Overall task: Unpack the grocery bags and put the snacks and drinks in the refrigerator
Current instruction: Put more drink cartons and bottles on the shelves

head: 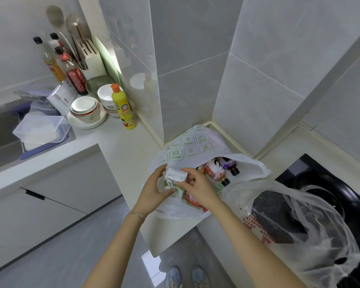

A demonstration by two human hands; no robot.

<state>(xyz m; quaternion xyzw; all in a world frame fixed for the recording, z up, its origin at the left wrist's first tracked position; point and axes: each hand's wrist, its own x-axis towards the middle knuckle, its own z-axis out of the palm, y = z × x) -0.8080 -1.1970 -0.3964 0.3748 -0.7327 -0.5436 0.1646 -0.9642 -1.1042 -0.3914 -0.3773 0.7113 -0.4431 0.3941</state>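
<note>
I have both hands on a small white-and-green drink carton [175,178]. The left hand [154,191] grips its left side, thumb curled under the near end. The right hand [199,187] pinches its right edge. The carton sits between them, just above the mouth of the white fabric bag printed with green icons [187,145], which lies on the pale worktop [129,150] in the tiled corner. Its long side seems to run away from me, tilted up at the far end, so either hand could carry it off alone.

Deeper in the bag lie a pink-labelled bottle [213,170] and a small purple bottle [230,165], nearer my right hand. Something red and white below the carton is mostly covered, so I cannot name it. The thin clear plastic bag [299,215] to the right hides its contents behind glare. The refrigerator is out of view.
</note>
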